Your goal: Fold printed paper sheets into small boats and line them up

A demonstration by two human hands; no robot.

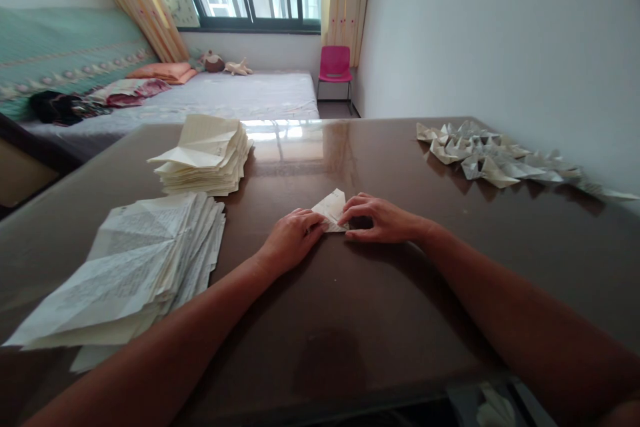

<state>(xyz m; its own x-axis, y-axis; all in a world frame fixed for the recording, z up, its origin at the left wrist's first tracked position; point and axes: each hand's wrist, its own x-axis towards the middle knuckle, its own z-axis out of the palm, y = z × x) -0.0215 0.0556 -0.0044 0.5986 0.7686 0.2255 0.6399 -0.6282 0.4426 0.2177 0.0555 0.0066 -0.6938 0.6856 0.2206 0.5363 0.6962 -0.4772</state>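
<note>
A small piece of folded paper (332,207) lies on the brown table, pale with faint marks and a pointed top. My left hand (295,233) closes its fingers on the paper's lower left edge, thumb tucked against it. From the other side my right hand (375,219) curves over, its fingertips touching the right edge of the paper and its thumb lower down by the table. Part of the paper is hidden behind my fingers. Left of my left forearm sits a stack of printed sheets (135,240) with crease lines.
Behind the printed sheets is a pile of cream paper (205,147). Several folded paper shapes (480,153) cluster at the table's (320,320) far right, near the wall. Beyond the table stand a bed (270,93) and a pink chair (335,65).
</note>
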